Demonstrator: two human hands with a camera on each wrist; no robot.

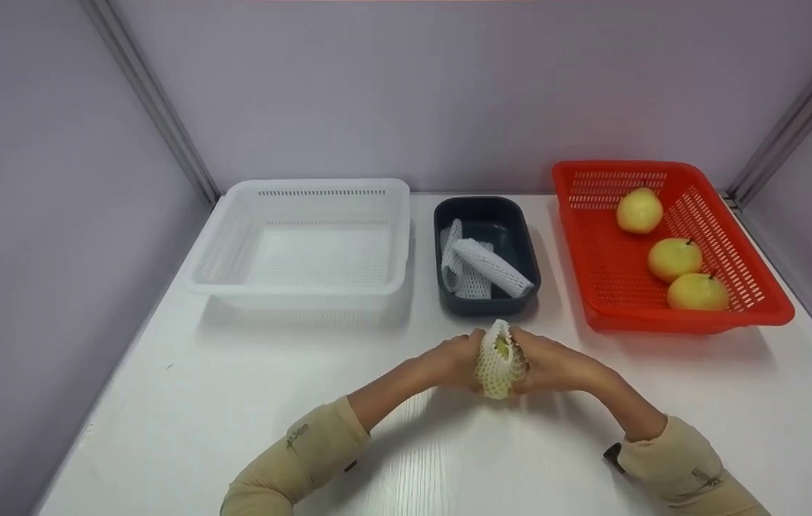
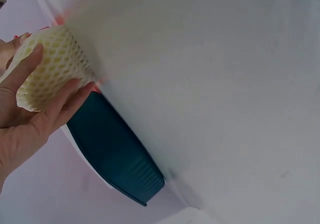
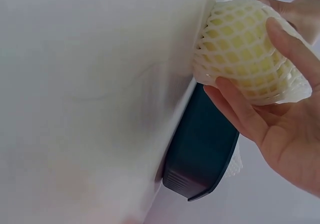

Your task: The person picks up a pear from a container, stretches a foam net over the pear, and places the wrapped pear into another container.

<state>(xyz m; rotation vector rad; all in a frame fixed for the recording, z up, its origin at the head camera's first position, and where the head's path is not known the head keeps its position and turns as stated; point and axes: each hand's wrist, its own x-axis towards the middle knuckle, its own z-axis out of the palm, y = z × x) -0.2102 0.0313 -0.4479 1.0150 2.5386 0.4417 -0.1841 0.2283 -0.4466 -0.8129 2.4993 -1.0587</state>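
A yellow pear (image 3: 245, 49) in a white foam net sleeve (image 1: 497, 376) is held between both hands, close over the table in front of the dark bin. My left hand (image 1: 457, 362) grips its left side, with thumb and fingers curved around the netting in the left wrist view. On the opposite side, my right hand (image 1: 549, 362) holds it likewise, its thumb (image 3: 295, 49) lying over the net. The sleeve's upper end stands open at the top, and a bit of yellow-green skin shows through there.
Behind the hands stands a dark blue bin (image 1: 488, 307) with several foam net sleeves (image 1: 495, 266) inside. A white basket (image 1: 298, 289) is at the left. The red basket (image 1: 692, 319) at the right holds three yellow pears (image 1: 639, 211). Pale walls (image 1: 406, 93) enclose the table.
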